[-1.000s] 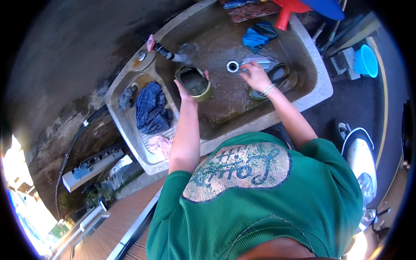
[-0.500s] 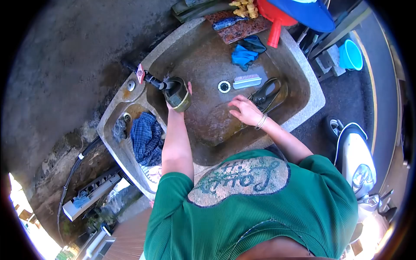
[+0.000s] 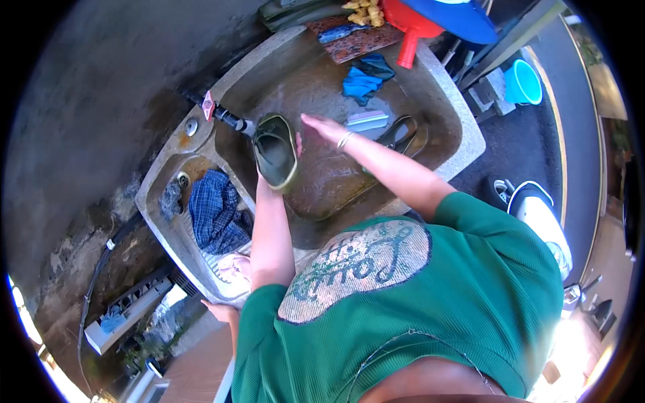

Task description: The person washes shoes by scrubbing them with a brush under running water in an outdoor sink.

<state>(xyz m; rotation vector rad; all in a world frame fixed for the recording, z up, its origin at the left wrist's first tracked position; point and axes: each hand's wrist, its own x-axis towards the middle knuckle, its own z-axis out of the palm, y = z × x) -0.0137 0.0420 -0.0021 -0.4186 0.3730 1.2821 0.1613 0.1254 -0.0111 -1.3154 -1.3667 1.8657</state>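
My left hand (image 3: 298, 145) holds an olive-green shoe (image 3: 276, 153) from beneath, its opening and laces facing up, close to the faucet (image 3: 232, 121) over the large basin. To the right of the shoe, my right hand (image 3: 322, 127) is held with its fingers stretched out and nothing in it. A white and pale blue brush (image 3: 367, 120) lies on the basin floor beyond my right wrist. Another dark shoe (image 3: 399, 133) rests at the basin's right side, partly behind my right forearm.
Blue cloth (image 3: 363, 86) lies in the stone basin (image 3: 463, 144). A checked cloth (image 3: 213, 211) and pink cloth (image 3: 235, 267) are in the side sink. Another person's hand (image 3: 220, 311) is at its lower edge. A red dipper (image 3: 411, 33) sits at the far rim.
The shoe has turned so that its inside and laces face up. My right hand has moved left, away from the other shoe and towards the held one. Another person's hand has appeared at lower left.
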